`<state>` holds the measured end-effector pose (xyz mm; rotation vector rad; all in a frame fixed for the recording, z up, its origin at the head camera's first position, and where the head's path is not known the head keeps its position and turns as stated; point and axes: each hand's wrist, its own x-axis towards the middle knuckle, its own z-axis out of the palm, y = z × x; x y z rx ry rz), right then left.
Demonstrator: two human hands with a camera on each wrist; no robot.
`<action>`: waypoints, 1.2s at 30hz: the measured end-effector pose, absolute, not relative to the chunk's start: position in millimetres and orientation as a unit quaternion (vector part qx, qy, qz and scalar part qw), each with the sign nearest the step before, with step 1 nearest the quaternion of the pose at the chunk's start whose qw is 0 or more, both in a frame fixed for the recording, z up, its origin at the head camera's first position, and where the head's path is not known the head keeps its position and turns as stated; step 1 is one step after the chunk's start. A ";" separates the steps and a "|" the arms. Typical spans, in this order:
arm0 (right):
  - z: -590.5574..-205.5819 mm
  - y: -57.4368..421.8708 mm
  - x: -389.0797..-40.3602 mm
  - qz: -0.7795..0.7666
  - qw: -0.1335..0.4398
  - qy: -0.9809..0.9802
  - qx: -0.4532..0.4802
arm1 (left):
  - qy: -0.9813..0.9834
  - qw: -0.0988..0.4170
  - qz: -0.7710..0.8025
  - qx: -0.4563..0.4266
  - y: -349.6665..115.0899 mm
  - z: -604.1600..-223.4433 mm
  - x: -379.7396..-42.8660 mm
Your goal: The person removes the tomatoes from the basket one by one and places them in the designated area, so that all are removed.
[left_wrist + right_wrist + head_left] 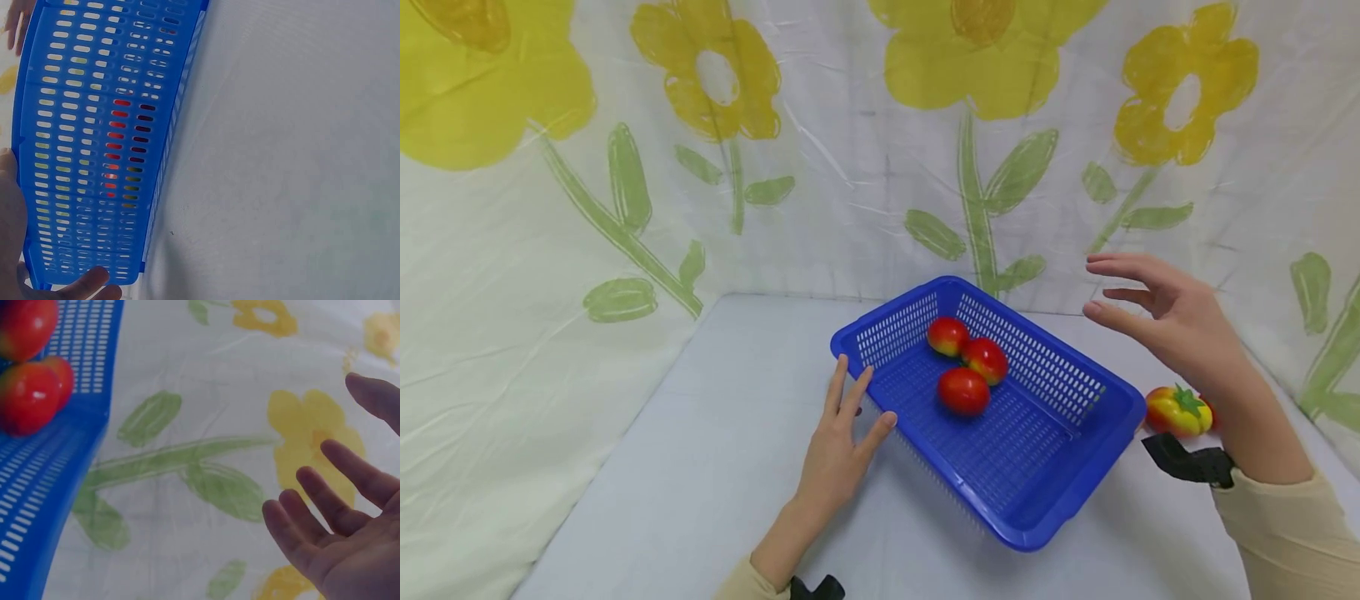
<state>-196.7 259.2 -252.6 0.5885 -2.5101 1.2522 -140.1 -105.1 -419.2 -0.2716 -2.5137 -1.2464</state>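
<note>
A blue plastic basket [1000, 467] with slotted walls stands at an angle in the middle of the head view. Inside lie three red tomatoes [964, 392], close together and yellowish in places. My left hand [829, 462] is at the basket's left long side, its fingers spread and fairly straight, touching around the rim. In the left wrist view, fingertips [90, 284] lie near one end of the slotted wall. My right hand [1180, 321] is raised in the air beyond the basket's right end, fingers apart from the thumb, holding nothing.
A ribbed yellow-and-red tomato [1180, 410] with a green leafy top lies right of the basket, with another red one partly hidden behind my right wrist. A white table [700, 467] meets a white curtain [842, 167] painted with yellow flowers at the back.
</note>
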 end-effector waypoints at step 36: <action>-318.9 164.3 -306.5 0.384 -0.203 -0.830 0.351 | -0.882 0.160 -0.431 -0.101 -106.5 -419.2 -141.2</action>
